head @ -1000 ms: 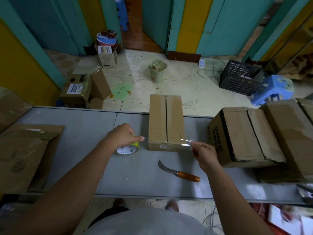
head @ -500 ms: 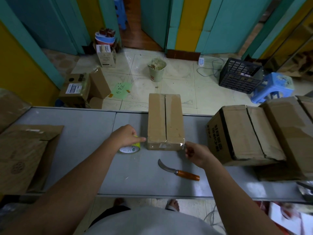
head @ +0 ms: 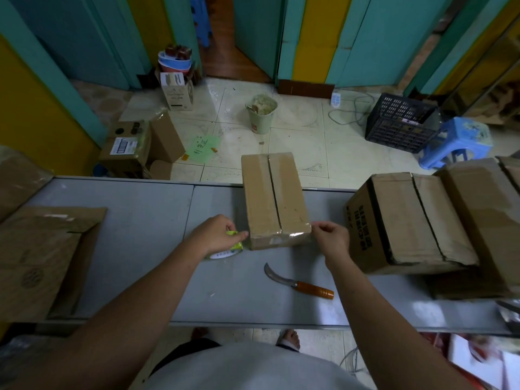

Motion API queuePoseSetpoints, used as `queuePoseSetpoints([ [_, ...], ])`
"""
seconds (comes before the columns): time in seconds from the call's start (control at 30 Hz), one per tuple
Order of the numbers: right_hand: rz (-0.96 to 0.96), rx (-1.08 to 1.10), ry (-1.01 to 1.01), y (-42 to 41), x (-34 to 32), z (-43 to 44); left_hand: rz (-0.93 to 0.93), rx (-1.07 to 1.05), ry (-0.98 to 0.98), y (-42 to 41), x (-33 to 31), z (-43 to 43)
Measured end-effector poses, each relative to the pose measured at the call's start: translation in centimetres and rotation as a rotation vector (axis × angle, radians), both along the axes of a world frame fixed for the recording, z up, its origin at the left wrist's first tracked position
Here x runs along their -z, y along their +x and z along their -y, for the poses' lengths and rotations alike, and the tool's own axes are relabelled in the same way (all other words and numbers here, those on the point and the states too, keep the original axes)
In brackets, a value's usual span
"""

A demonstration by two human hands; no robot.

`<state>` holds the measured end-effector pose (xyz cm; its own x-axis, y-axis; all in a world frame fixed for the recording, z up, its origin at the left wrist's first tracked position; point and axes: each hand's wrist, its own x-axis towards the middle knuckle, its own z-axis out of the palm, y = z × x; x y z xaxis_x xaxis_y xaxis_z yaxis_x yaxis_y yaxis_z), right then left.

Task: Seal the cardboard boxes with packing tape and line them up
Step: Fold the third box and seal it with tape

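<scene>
nearest the body, a curved knife [head: 299,284] lies flat on the grey table [head: 146,220], blade to the left and wooden handle to the right, closer to the right hand than to the left. just past it the two hands bracket the near end of a box [head: 270,198]. the left hand [head: 215,237] has its fingers curled over the tape roll [head: 229,250], which sits at the box's near left corner. the right hand [head: 332,240] pinches the free end of the strip of tape [head: 284,238] between thumb and fingertips at the near right corner. the strip runs side to side along the near top edge, across the box's long axis. that axis, and the open seam on top, point straight away from the person. so the seam probably still needs a lengthwise strip. flattened cardboard [head: 47,249] lies to the left and larger boxes [head: 408,220] stand to the right, seams untaped. far off, a bin [head: 261,114] stands on the floor.
</scene>
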<state>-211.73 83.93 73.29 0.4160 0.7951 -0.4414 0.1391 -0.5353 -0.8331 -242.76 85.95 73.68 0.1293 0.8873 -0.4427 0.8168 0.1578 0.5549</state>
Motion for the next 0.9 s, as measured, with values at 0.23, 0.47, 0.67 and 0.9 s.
queuePoseSetpoints([
  [0.23,0.138,-0.055,0.051,1.4,-1.8,-4.2,0.097,-0.083,-0.059,3.9,0.7,1.7],
  [0.47,0.291,-0.198,0.109,1.8,-1.5,0.4,0.143,-0.085,-0.018,4.7,0.8,2.3],
  [0.67,0.49,-0.62,0.016,1.7,1.5,8.7,0.231,-0.113,-0.052,3.6,0.2,3.2],
  [0.9,0.738,-0.852,-0.054,1.1,3.1,10.6,0.419,-0.083,0.001,3.7,-1.7,3.9],
])
